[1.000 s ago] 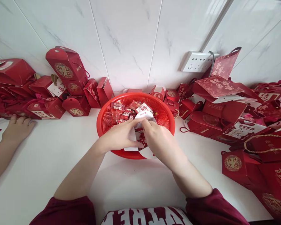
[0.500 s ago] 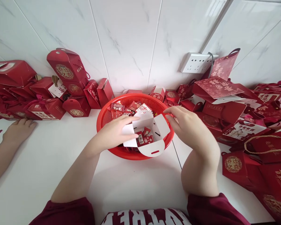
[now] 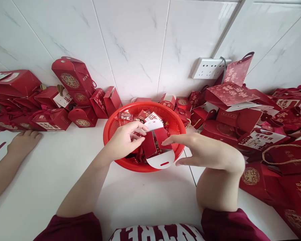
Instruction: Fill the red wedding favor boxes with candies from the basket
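A red paper gift box [image 3: 161,160] with white inner faces sits in a red plastic basket [image 3: 106,134], among wrapped sweets [image 3: 125,116]. Its two red side flaps are folded inward, while the white front and back flaps stand out. Between the side flaps a narrow strip of the contents shows. My left hand [image 3: 125,140] is at the box's left side, fingers bent and apart, holding nothing I can see. With its fingertips on the right side flap, my right hand [image 3: 198,149] is open, thumb apart from the fingers.
Red gift boxes [image 3: 82,116] line the wall at left; more boxes and bags [image 3: 232,125] are piled at right. A socket strip [image 3: 209,68] hangs on the tiled wall. Another person's hand [image 3: 25,142] rests on the white table [image 3: 130,197] at far left.
The box's side flaps, spread outward before, are now folded in over its contents. My right hand moved left and down onto the right flap; my left hand's fingers curled.
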`<state>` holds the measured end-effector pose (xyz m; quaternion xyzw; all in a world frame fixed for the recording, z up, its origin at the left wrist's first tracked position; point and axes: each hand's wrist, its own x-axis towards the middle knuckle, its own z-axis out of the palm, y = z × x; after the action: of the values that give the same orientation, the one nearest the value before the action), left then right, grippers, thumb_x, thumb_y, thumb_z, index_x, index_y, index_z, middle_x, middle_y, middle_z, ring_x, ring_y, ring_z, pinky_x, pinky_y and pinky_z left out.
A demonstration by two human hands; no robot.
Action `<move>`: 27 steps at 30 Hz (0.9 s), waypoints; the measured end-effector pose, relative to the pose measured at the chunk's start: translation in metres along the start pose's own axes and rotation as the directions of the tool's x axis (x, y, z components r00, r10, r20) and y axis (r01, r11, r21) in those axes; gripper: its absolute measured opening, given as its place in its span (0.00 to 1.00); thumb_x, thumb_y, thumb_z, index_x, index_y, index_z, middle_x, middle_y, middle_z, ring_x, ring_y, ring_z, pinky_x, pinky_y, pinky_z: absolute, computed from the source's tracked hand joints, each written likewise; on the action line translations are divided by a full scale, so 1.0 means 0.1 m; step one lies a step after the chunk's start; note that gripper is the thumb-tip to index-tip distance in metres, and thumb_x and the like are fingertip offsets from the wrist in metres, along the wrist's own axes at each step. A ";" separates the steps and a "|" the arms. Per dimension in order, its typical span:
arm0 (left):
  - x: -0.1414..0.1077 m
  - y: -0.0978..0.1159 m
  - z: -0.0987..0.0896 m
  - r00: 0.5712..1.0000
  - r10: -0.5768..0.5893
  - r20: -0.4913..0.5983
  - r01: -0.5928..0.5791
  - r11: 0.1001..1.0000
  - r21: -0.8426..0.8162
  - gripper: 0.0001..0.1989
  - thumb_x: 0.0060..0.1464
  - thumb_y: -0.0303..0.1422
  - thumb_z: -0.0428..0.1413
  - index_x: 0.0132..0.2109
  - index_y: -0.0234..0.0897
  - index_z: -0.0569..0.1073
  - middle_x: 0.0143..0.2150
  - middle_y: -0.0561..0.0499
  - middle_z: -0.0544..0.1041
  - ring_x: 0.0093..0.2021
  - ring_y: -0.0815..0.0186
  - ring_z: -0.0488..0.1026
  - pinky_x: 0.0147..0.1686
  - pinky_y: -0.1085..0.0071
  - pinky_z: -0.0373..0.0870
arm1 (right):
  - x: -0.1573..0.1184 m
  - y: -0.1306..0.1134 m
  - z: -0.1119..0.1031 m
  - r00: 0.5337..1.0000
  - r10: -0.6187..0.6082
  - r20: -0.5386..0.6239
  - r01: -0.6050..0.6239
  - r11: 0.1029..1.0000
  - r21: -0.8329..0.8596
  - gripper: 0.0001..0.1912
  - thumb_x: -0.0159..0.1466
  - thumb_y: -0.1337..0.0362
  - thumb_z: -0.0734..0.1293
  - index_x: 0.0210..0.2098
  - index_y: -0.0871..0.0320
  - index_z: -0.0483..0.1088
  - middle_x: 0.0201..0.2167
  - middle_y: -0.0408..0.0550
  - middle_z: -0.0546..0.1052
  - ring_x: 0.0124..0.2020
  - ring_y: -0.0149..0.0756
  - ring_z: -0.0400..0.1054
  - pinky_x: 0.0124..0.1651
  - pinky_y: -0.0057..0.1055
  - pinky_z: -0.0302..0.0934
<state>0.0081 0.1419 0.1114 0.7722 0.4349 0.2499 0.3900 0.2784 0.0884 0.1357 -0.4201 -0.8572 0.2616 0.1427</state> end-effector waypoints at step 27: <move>0.01 -0.02 -0.01 0.952 -0.005 0.306 -0.106 0.933 0.345 0.37 0.44 0.53 0.65 0.61 0.52 0.71 0.69 0.50 0.64 0.61 0.48 0.69 0.50 0.60 0.72 | 0.38 0.04 0.18 0.968 0.223 -0.111 -0.241 0.953 -0.185 0.10 0.63 0.70 0.67 0.44 0.56 0.73 0.50 0.48 0.74 0.44 0.37 0.73 0.34 0.29 0.59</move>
<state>0.0068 0.1438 0.1102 0.8702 0.3881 0.0561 0.2982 0.2496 0.1151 0.1199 -0.5413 -0.8163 0.1713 0.1066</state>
